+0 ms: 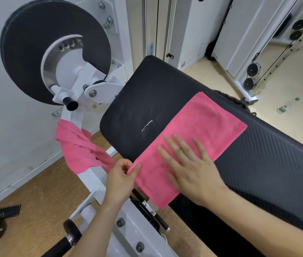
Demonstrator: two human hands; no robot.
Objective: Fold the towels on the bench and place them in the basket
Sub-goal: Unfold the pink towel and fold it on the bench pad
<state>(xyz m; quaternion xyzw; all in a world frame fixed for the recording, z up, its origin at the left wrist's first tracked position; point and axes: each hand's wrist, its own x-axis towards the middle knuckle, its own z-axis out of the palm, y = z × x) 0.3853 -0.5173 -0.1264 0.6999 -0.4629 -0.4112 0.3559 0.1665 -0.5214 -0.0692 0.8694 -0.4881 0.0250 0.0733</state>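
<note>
A pink towel (202, 127) lies across the black padded worktop (147, 93) in the middle of the frame, folded into a long rectangle that runs from the lower centre up toward the right. Its cloth is a bright, even pink with a soft, slightly fuzzy nap. The far end shows stacked layers with a stitched hem along the right edge. The near end hangs a little over the worktop's front edge.

The left hand (122, 175) pinches the towel's near left corner between thumb and curled fingers, just off the worktop's edge. The right hand (187, 164) lies flat on the towel with its fingers straight and spread, pressing the cloth down.

A second pink towel (76, 145), crumpled and twisted, is draped over the white machine frame (91, 179) at the left of the frame, below the worktop. Its lower end reaches close to the left hand.

A big black disc (35, 43) fills the upper left. A phone (9, 210) lies on the brown floor at lower left, and a plastic bottle (286, 106) lies on the pale floor at the right.
</note>
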